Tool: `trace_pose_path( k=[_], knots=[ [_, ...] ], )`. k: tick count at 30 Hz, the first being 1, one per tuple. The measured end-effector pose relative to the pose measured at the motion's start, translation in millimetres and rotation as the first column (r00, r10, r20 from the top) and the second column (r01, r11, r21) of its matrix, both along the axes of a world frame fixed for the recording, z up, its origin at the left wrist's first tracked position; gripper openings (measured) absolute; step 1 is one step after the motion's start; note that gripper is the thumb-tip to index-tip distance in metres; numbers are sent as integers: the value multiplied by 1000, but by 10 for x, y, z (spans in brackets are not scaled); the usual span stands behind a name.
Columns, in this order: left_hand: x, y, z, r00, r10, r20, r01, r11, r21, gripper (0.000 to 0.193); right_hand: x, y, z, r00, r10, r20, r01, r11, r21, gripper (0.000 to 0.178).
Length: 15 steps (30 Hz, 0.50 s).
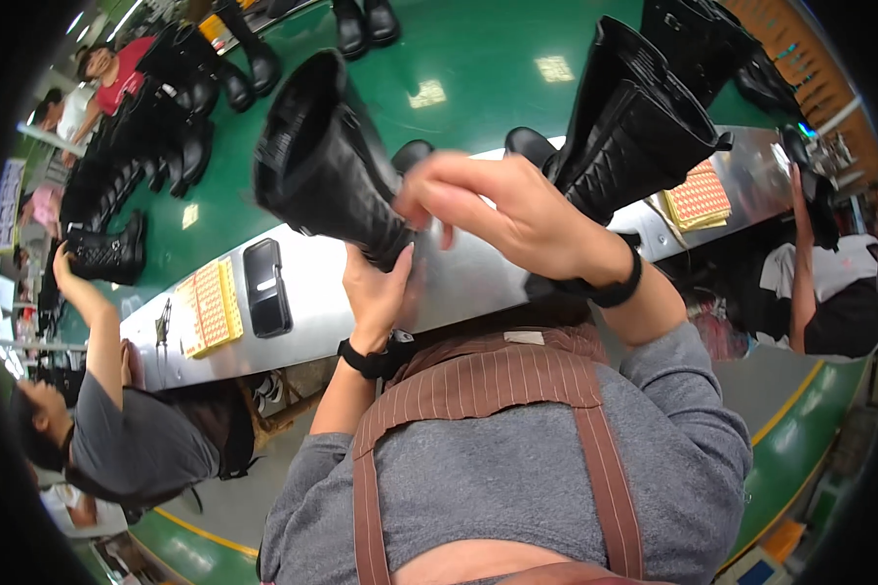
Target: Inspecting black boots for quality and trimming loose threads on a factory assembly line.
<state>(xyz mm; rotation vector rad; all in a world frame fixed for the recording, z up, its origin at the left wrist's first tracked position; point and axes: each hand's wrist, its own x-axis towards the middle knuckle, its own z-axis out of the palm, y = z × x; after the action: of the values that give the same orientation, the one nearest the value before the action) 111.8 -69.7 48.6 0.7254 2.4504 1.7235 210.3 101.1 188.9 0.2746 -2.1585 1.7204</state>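
A tall black leather boot [346,180] leans in front of me on the metal bench edge, its wide top opening toward the upper left. My left hand [376,292] wraps the low part of its shaft from the near side, thumb along the leather. My right hand [507,210] is at the boot's right side, fingers curled together and smeared by motion; whatever is between the fingertips is hidden. Close by on the right stands a second tall black boot [624,136] with quilted panels, apart from both hands.
A black tray [266,288] and a stack of patterned yellow-orange sheets [208,307] lie on the metal strip [332,283] at left; a similar stack [698,195] is at right. More black boots [180,146] crowd the green table [478,58]. Co-workers are at both sides.
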Motion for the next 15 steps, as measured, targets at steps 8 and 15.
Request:
trace_pose_path(
  k=[8, 15],
  knots=[
    [31, -71, -34, 839, 242, -487, -139, 961, 240, 74, 1322, 667, -770, 349, -833, 428, 150, 501, 852, 50],
    [284, 995, 41, 805, -577, 138, 570, 817, 92, 34, 931, 912, -1485, 688, -670, 278, 653, 739, 165, 56]
  ],
)
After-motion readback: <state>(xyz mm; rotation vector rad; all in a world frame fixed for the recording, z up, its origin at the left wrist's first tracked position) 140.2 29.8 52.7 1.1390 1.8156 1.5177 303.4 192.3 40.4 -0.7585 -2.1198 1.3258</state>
